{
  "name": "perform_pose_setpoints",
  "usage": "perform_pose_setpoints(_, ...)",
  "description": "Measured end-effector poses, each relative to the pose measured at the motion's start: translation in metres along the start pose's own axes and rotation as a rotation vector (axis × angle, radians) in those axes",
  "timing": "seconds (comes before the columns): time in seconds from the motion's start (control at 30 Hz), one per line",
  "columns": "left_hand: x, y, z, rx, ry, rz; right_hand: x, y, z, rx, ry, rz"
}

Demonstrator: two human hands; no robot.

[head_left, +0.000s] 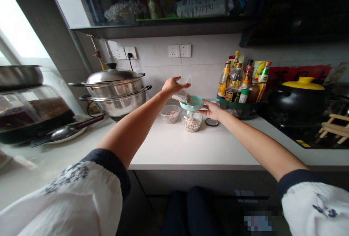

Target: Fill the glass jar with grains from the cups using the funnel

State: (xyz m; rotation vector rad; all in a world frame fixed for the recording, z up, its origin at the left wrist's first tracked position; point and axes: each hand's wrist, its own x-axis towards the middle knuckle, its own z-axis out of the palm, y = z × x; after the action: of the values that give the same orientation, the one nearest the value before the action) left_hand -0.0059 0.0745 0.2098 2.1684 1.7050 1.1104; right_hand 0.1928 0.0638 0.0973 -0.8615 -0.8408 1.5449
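Note:
My left hand [175, 86] grips a clear, see-through container [180, 95], tilted to the right with speckled grains near its mouth. Its lower edge is over a mint-green funnel [194, 106]. My right hand [211, 110] is closed on the funnel's right side, thumb by the rim and fingers lower down. The funnel's spout points down into a clear jar [192, 124] partly filled with pale, speckled grains. Just left of the jar stands a clear plastic bowl [170, 114] with more such grains. A round, dark-rimmed lid [212, 122] lies to the jar's right.
A steel steamer pot [116, 90] stands at the left, near a ladle [68, 131] on a plate. Sauce bottles [236, 79] fill a dark basket behind my right hand. A black pot with a yellow lid [303, 84] sits on the stove. Cabinets [163, 30] overhang the counter [174, 152].

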Motion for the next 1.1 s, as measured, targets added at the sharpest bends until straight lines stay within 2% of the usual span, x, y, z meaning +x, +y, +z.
perform_pose_setpoints(1.1, -0.0025, 0.0032, -0.0007, 0.02, -0.001, 0.017, 0.0007, 0.0011, -0.0009, -0.009, -0.021, -0.031)
